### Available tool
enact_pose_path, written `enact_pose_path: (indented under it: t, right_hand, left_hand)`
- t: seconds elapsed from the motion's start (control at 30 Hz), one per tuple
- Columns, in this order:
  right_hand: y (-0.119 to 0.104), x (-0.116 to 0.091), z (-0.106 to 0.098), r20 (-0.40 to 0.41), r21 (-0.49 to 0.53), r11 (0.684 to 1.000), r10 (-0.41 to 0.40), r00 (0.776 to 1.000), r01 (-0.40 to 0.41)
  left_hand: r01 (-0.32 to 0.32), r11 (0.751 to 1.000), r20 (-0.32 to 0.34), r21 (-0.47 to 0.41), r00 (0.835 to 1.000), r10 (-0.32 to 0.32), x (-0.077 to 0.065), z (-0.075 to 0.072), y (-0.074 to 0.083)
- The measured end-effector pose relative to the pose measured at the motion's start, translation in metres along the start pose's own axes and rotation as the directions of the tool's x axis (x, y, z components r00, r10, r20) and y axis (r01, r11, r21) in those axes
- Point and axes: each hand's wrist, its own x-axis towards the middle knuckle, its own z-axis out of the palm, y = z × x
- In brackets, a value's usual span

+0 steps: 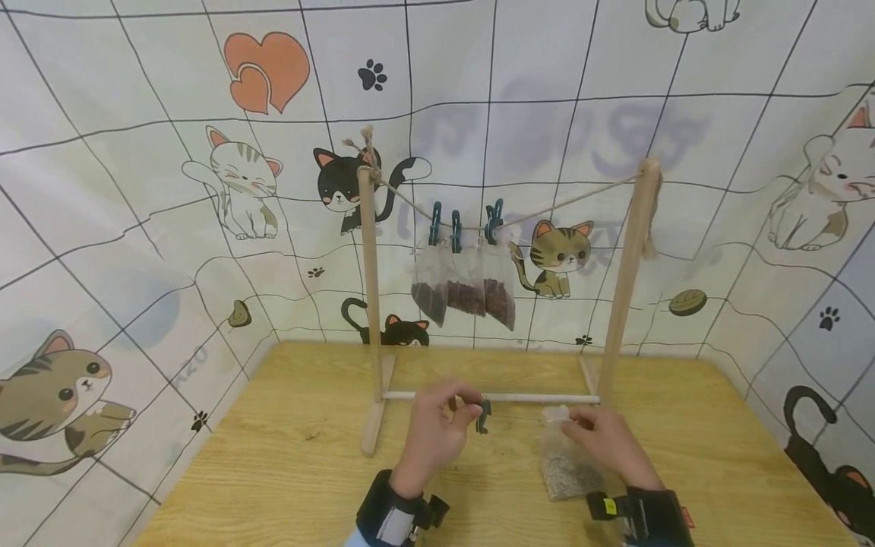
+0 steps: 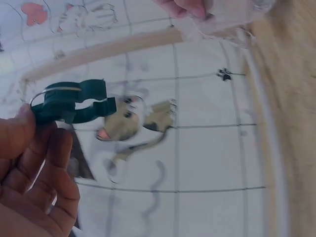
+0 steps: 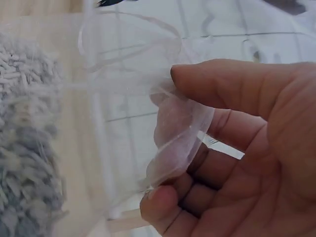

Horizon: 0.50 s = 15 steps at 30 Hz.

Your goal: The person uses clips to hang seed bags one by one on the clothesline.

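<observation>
The left hand [image 1: 437,433] pinches a dark green plastic clothes peg [image 1: 483,415]; the right hand [image 1: 608,444] pinches the top of a clear seed-filled plastic bag [image 1: 567,467] on the wooden table [image 1: 273,456].

tabletop [image 1: 287,456]: pale wood | wooden rack [image 1: 370,304]: two posts on feet, stands toward the back | string [image 1: 574,199]: sags between post tops | three teal pegs [image 1: 454,226] on string, each holding a clear bag of dark grains [image 1: 467,281] | backdrop: cat-print cloth [image 1: 137,190]
</observation>
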Motion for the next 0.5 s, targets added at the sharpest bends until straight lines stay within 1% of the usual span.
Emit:
enact_pose_path:
  t: [0.1, 0.23, 0.4, 0.5]
  right_hand:
    - [-0.012, -0.004, -0.008, -0.030, 0.012, 1.000, -0.024, 0.999, 0.024]
    - [-0.031, -0.006, -0.022, -0.088, -0.013, 0.998, -0.055, 0.995, 0.054]
    - [-0.053, 0.001, -0.044, -0.172, -0.017, 0.997, -0.076, 0.982, 0.074]
    - [-0.065, 0.008, -0.058, -0.238, 0.000, 0.995, -0.099, 0.966, 0.101]
  left_hand:
    - [-0.065, 0.998, -0.027, -0.010, 0.998, 0.065, 0.017, -0.002, 0.016]
    - [-0.122, 0.992, -0.056, -0.033, 0.991, 0.120, 0.044, -0.007, 0.037]
    - [-0.157, 0.987, -0.090, -0.040, 0.984, 0.153, 0.079, -0.009, 0.061]
    - [-0.163, 0.985, -0.108, -0.062, 0.982, 0.155, 0.100, -0.009, 0.074]
